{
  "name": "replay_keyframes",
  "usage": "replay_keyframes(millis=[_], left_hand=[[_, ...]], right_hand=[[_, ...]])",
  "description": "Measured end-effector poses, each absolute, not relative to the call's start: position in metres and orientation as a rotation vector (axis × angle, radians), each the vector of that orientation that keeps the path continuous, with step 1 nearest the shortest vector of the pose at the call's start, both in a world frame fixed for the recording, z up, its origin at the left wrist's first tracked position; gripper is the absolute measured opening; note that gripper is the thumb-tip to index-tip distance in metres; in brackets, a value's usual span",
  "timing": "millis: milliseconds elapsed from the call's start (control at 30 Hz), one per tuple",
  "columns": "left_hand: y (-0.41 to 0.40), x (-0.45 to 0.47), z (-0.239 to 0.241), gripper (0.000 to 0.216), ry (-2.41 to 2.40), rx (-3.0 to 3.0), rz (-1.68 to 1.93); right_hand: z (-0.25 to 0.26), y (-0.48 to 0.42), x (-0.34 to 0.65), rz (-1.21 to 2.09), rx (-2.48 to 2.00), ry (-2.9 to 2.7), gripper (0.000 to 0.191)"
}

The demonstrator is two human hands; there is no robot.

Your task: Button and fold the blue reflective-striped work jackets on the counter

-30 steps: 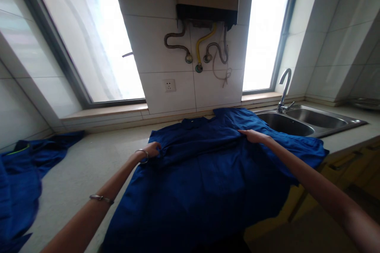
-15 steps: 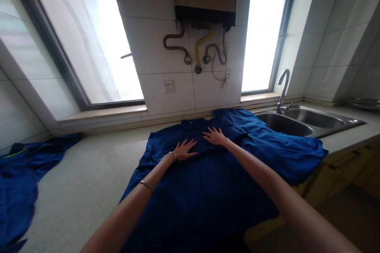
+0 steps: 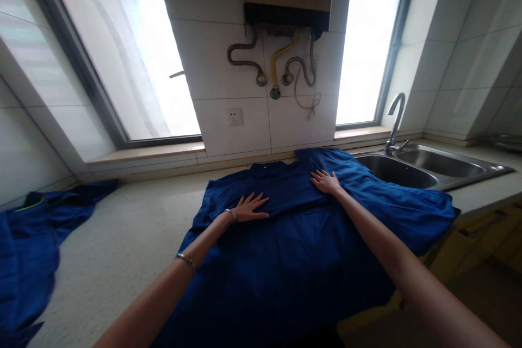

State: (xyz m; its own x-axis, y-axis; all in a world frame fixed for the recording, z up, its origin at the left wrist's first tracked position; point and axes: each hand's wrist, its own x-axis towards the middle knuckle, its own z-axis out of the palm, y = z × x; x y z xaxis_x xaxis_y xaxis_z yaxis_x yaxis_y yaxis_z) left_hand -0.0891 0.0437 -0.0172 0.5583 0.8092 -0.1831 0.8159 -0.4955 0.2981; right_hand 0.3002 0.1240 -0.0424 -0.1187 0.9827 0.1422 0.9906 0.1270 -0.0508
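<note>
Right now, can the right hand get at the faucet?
Likely yes, perhaps with a lean: the right hand lies open on the blue garment, and nothing upright shows between it and the faucet.

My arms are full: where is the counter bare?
Widest patch: the counter between the blue cloth on the left and the shirt. A narrow strip fronts the sink, right of the shirt. Crowded: the middle, with the shirt under the left hand and right hand.

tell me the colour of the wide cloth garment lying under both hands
Deep blue: the wide cloth garment shows best in the head view, the only one.
</note>
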Motion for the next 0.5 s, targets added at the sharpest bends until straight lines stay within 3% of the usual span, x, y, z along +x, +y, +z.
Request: replay_keyframes(millis=[100,233,367,500], left_hand=[[0.060,-0.105,-0.008,0.058,1.422,2.340,0.217],[0.076,-0.144,-0.007,0.048,1.940,2.317,0.558],[0.073,-0.189,-0.027,0.058,2.146,2.212,0.225],[0.062,-0.212,-0.039,0.054,2.092,2.289,0.003]], right_hand=[[-0.044,0.125,0.297,-0.095,-1.983,-2.236,0.056],[-0.045,0.124,0.296,-0.103,-1.978,-2.230,0.056],[-0.045,0.124,0.297,-0.101,-1.972,-2.222,0.056],[-0.044,0.123,0.297,-0.089,-1.976,-2.222,0.057]])
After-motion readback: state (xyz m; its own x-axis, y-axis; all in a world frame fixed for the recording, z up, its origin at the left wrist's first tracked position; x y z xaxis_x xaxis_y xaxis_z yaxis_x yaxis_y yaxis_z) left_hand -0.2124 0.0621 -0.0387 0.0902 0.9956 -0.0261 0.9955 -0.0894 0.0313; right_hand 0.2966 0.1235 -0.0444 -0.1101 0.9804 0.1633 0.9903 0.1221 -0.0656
